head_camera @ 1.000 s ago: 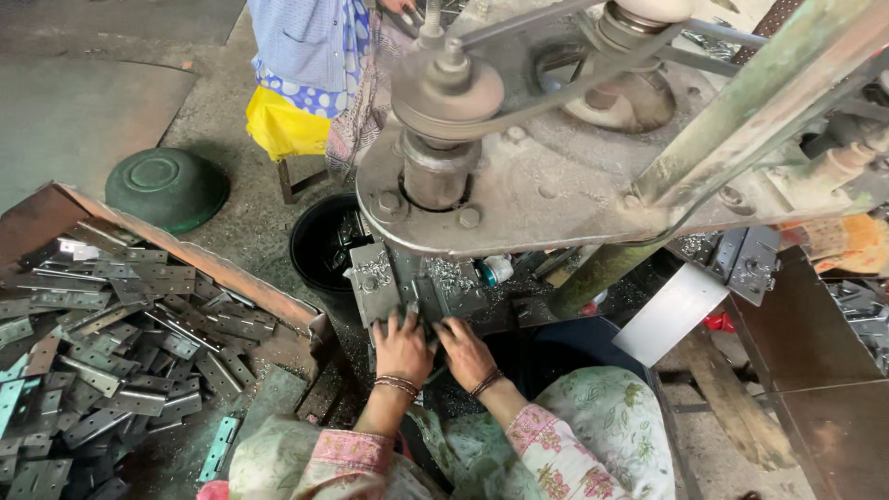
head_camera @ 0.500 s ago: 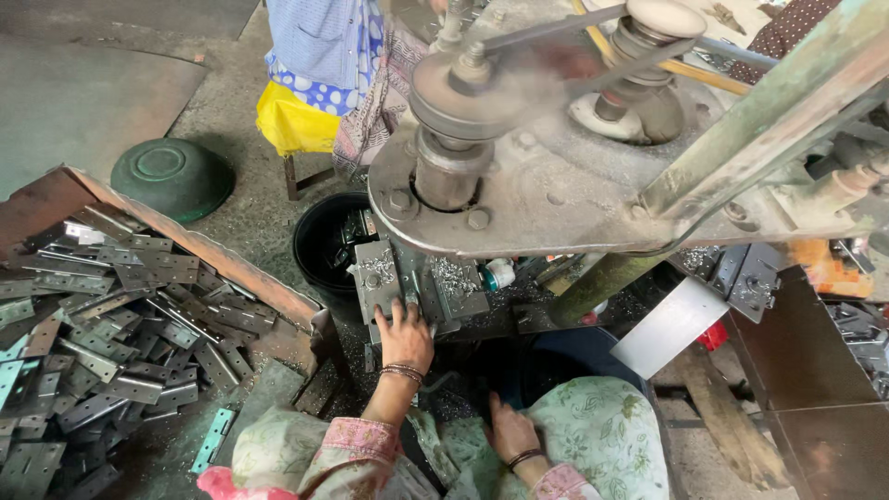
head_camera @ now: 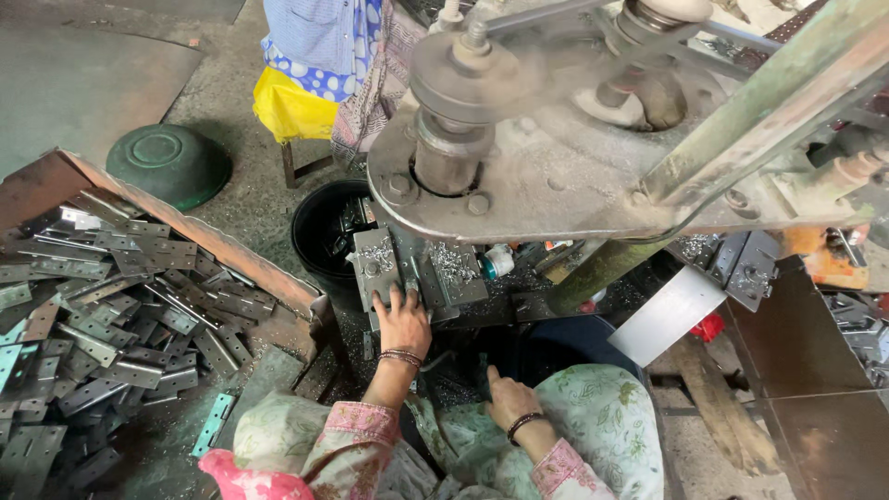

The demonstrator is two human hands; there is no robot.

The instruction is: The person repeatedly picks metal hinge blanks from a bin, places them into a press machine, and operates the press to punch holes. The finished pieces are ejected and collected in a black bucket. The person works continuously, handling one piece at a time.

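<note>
Under the press head, the left hand point(head_camera: 401, 319) lies with fingers spread flat on a metal plate point(head_camera: 378, 268). Right hand point(head_camera: 507, 396) rests loosely curled, empty, on the lap. Many hinges point(head_camera: 120, 315) lie piled left, unprocessed.

Concrete floor point(head_camera: 102, 83), gritty and stained. Directly on it: an upturned green bowl point(head_camera: 169, 165), a black bucket point(head_camera: 319, 236), and a heap of grey metal hinge plates point(head_camera: 102, 315).
</note>
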